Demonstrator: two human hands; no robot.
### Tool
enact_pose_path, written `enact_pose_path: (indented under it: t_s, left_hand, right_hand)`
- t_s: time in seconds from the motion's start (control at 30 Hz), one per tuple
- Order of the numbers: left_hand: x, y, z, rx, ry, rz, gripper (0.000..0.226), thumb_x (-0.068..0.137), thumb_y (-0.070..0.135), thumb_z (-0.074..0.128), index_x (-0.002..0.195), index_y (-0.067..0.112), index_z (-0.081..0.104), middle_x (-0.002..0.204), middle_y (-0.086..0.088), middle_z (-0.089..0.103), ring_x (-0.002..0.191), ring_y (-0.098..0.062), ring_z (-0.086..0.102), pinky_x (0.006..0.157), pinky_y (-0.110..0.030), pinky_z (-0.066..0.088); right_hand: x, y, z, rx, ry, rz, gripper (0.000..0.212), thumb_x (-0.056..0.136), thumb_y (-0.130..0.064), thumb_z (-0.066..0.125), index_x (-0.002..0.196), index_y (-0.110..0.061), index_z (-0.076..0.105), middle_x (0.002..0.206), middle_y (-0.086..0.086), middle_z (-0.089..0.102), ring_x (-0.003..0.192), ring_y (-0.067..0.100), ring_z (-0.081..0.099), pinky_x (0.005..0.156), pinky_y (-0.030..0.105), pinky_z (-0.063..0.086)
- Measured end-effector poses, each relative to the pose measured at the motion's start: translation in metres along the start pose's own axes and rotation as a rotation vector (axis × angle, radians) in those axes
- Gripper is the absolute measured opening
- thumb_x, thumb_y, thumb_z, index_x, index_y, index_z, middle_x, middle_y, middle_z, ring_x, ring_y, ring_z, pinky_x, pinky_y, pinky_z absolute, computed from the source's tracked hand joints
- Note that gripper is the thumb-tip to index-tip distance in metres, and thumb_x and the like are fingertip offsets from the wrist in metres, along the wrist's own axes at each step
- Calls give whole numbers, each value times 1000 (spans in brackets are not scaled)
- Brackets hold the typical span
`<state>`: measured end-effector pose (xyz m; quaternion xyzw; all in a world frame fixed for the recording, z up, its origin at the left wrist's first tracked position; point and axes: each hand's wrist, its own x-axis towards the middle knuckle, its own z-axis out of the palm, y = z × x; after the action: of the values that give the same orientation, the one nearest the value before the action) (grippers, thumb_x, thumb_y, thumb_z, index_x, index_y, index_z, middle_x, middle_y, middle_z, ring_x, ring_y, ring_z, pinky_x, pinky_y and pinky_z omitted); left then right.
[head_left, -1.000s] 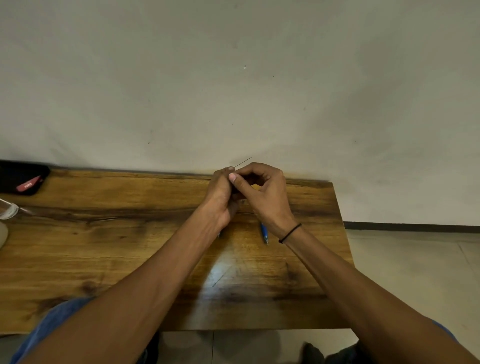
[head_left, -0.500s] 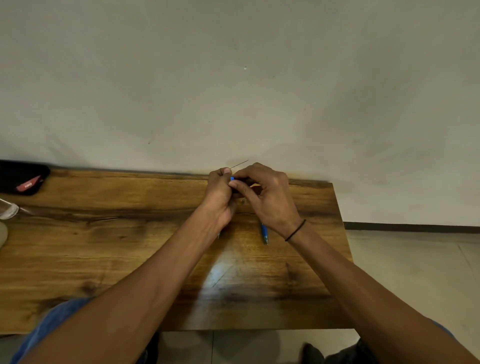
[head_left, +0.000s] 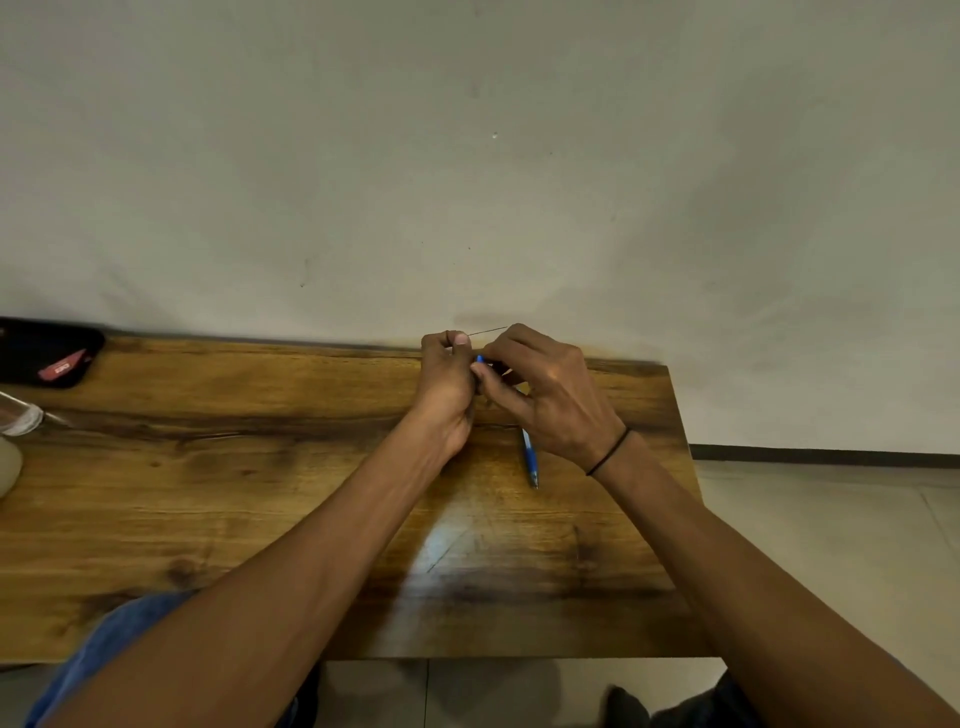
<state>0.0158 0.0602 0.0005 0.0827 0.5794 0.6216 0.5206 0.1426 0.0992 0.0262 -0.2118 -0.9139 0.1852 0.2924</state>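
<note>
- Holding a thin rod between them, both hands work above and beyond the blue pen. The rod spans the gap from the left thumb to the right forefinger.
- Change: a second ago the rod slanted steeply up and to the right. It now lies nearly level, and a small blue piece has emerged just beneath it.
- Left hand: fingers curled, thumb pinching the rod's near end, up and left of the pen.
- Right hand: curled, with the thumb pressed at the blue piece, directly above the pen. Whether it also grips the rod's far end cannot be told.
- Reading: the levelling suggests the rod is being lined up with the blue piece, probably for fitting the two together. The join itself is hidden.
- Bench: carries the pen. A black pouch and a glass sit far to the pen's left.
</note>
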Motion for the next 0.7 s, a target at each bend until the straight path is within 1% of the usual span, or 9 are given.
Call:
enact_pose_path:
  t_s: [0.03,0.07,0.1,0.17,0.27,0.37,0.53,0.63,0.7]
  left_hand:
    - [0,1,1,28,9,14,6,114,19,42,116,17,47,117,-17,58,96,-25,63,96,-50,60]
    - [1,1,1,54,23,30,6,114,19,42,113,19,47,112,-15,58,95,-26,60,95,-51,59]
    - [2,1,1,76,39,51,6,114,18,41,112,19,47,105,-13,59,88,-23,59,86,-46,59]
    - [5,0,0,110,69,89,6,114,16,40,113,18,46,93,-6,57,74,-14,52,65,-31,48]
    - [8,-2,-1,104,92,84,7,114,15,41,115,17,47,93,-5,57,74,-13,50,63,-28,43]
    - [9,-2,-2,103,100,67,8,114,14,41,112,18,48,98,-7,57,76,-14,50,64,-28,43]
    - [11,-3,-1,101,137,76,11,114,14,40,109,20,47,88,-5,56,70,-13,50,58,-26,43]
    - [10,-5,0,81,162,94,18,113,11,40,100,22,46,86,-4,56,73,-14,54,59,-28,47]
    - [8,-6,0,76,171,106,16,113,11,40,102,22,45,86,-4,57,74,-14,56,61,-30,48]
  right_hand:
    - [0,1,1,20,16,17,13,103,-14,65,102,-3,73,95,8,67,78,22,67,67,43,59]
    - [0,2,2,47,38,39,12,103,-14,66,101,-5,73,93,6,68,79,20,67,68,41,59]
    - [0,3,3,80,64,66,11,103,-15,67,100,-6,74,92,4,69,79,17,67,69,39,59]
    - [0,3,5,143,103,108,11,102,-17,69,100,-7,75,91,1,70,81,9,68,71,32,60]
    - [-1,4,6,184,95,110,12,102,-18,69,104,-7,75,93,0,71,84,7,69,73,26,60]
    - [-2,4,6,195,88,99,12,103,-17,69,105,-7,75,95,1,72,87,10,70,74,28,61]
    - [-2,3,6,196,143,128,9,99,-12,71,98,-4,76,90,3,74,82,13,72,71,36,62]
    - [-2,-4,11,268,199,262,7,95,-8,74,91,-3,76,84,3,75,74,15,75,65,39,63]
    - [-1,-12,16,427,253,410,8,94,-5,72,87,-2,74,78,7,75,69,19,77,61,40,65]
